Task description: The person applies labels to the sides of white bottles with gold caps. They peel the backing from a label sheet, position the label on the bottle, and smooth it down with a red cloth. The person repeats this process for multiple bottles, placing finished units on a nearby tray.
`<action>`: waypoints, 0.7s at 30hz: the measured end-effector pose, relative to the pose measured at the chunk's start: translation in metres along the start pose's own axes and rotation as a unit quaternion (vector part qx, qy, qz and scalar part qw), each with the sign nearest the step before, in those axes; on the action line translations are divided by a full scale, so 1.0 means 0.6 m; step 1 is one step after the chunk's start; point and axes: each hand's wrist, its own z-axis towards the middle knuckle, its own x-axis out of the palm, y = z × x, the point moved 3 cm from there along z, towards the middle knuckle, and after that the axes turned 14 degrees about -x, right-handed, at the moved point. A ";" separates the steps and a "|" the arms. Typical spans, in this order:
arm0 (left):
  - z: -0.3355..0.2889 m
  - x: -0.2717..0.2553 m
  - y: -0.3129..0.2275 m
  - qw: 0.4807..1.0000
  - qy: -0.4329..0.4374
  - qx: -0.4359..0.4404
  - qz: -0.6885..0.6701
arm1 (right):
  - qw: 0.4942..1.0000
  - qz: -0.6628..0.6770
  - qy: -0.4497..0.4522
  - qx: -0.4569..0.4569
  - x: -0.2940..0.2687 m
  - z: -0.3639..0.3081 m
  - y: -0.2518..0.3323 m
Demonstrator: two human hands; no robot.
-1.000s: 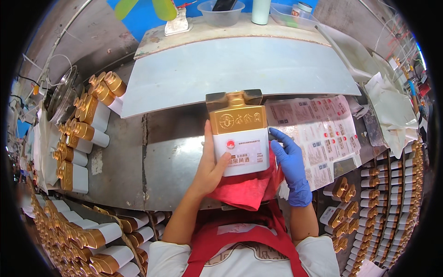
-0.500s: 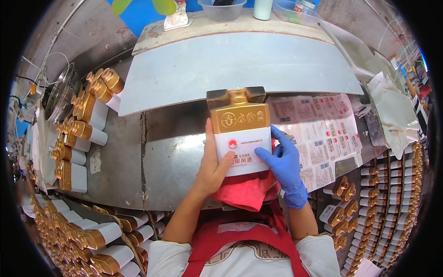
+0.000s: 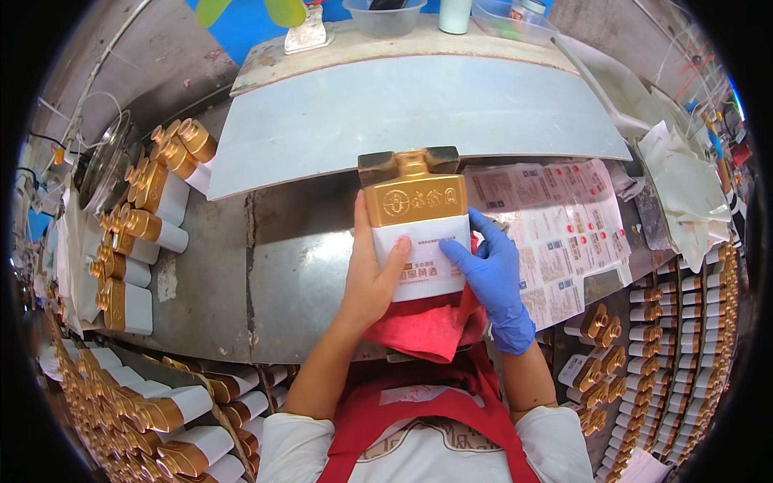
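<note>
A flat bottle (image 3: pixel 417 201), gold above and white below, lies face up before me with its neck pointing away. Its neck rests in a dark notched block (image 3: pixel 378 163). My left hand (image 3: pixel 373 270) is bare and wraps the bottle's left side, the thumb pressed flat on the white front. On the opposite side my right hand (image 3: pixel 493 278), in a blue glove, grips the edge with its thumb on the front. Printed brown marks show on the white part between the thumbs. Under the bottle's near end bunches a red cloth (image 3: pixel 423 332).
Sheets of printed labels (image 3: pixel 555 241) lie right of the bottle on the metal table (image 3: pixel 201 298). A pale board (image 3: pixel 419 105) spans the far side. Gold-and-white bottles (image 3: pixel 161 201) stand at left; many more fill both lower sides. A plastic bowl (image 3: pixel 386 20) sits at the back.
My left thumb has moved up the bottle's front and now covers the round red mark. Bottle and hands have shifted slightly up and to the left.
</note>
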 end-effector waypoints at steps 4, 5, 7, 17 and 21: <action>0.005 -0.003 0.003 0.999 -0.003 0.018 0.031 | 1.000 0.010 -0.003 0.003 0.000 0.001 -0.006; 0.006 -0.003 0.004 0.999 -0.006 0.023 0.045 | 1.000 0.009 -0.003 0.005 0.000 0.003 -0.007; 0.004 -0.001 -0.002 0.999 0.001 0.008 0.032 | 1.000 0.009 0.005 0.005 -0.002 0.003 -0.010; 0.003 -0.002 -0.002 1.000 0.011 0.013 0.023 | 0.999 0.018 0.042 -0.018 -0.004 -0.003 -0.011; 0.004 -0.002 -0.001 0.999 0.015 0.013 0.030 | 0.993 0.113 0.044 -0.011 -0.010 -0.003 -0.027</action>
